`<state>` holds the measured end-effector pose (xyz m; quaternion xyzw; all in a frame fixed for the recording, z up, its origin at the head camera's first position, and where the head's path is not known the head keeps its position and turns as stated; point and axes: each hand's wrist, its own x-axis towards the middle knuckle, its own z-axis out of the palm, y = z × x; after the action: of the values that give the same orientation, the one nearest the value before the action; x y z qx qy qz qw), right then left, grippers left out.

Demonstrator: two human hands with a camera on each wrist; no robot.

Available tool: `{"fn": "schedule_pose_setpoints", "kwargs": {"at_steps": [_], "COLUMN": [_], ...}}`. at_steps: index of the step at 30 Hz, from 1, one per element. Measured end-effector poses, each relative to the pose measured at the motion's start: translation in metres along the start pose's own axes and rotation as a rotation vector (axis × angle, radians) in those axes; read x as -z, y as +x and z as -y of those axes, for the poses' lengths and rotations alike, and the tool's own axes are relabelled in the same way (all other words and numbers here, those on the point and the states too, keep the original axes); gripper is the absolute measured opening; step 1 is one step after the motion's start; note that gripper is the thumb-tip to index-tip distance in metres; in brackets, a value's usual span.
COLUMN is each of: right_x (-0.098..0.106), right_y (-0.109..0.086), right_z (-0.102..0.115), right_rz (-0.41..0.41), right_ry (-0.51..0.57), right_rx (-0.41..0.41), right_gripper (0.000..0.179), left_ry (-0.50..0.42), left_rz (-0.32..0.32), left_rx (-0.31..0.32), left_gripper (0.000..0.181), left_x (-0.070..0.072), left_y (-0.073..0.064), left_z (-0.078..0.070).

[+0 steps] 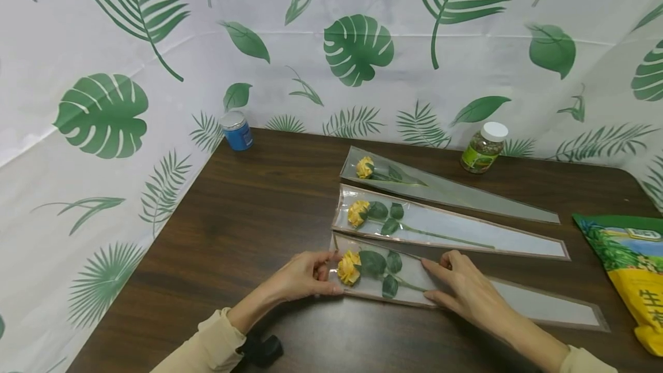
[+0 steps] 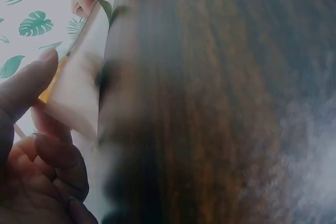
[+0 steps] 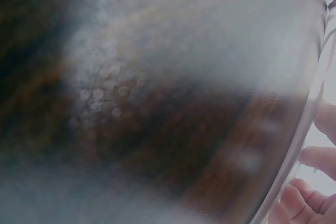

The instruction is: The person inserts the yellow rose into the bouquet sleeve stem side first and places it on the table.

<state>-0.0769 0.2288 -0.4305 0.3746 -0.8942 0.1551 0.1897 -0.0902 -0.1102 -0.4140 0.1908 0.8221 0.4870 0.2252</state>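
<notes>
A yellow artificial-looking rose (image 1: pixel 349 267) with green leaves lies in the nearest clear, tapered flower sleeve (image 1: pixel 544 305), its bloom toward the wide left end. My left hand (image 1: pixel 297 278) pinches that wide end between thumb and fingers. In the left wrist view the sleeve (image 2: pixel 79 93) is tilted, its edge running away from the thumb (image 2: pixel 31 85). Further right, my right hand (image 1: pixel 466 286) grips the same sleeve across its width, thumb at the near edge and fingers at the far edge. The right wrist view shows only fingertips (image 3: pixel 320 161) along the sleeve's border.
Behind lie two more sleeved yellow roses, a middle one (image 1: pixel 358 213) and a far one (image 1: pixel 365 167). A blue jar (image 1: pixel 238 134) and a white-lidded jar (image 1: pixel 481 151) stand at the back of the dark wood table (image 1: pixel 248 206). A green-yellow bag (image 1: pixel 632 275) lies at right.
</notes>
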Motion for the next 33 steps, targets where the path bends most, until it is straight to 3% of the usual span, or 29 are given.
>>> {"fn": "schedule_pose_setpoints", "kwargs": {"at_steps": [4, 7, 17, 22, 27, 33], "right_x": [-0.001, -0.001, 0.001, 0.003, 0.004, 0.003], "right_y": [0.001, 0.001, -0.004, -0.005, -0.005, -0.005], "right_z": [-0.001, -0.001, -0.001, 0.000, 0.002, 0.004], "right_rz": [0.001, -0.002, 0.034, 0.052, 0.093, 0.107], "right_ry": [-0.008, -0.010, -0.028, -0.034, -0.045, -0.042], "right_rx": [-0.004, -0.003, -0.025, -0.026, -0.052, -0.059], "right_gripper": [0.066, 0.069, 0.057, 0.057, 0.060, 0.061], "left_ry": [0.001, 0.009, 0.035, 0.118, 0.188, 0.207], "left_rz": [-0.024, -0.032, -0.053, -0.028, 0.033, 0.117], "left_rx": [-0.009, -0.010, 0.004, -0.011, -0.041, -0.019], "left_gripper": [0.038, 0.036, 0.021, 0.008, 0.011, 0.017], "left_x": [0.001, 0.001, 0.003, 0.007, 0.014, 0.020], "left_y": [0.001, 0.000, -0.014, -0.018, -0.018, -0.018], "left_z": [0.000, 0.000, 0.000, 0.000, -0.001, -0.002]}}
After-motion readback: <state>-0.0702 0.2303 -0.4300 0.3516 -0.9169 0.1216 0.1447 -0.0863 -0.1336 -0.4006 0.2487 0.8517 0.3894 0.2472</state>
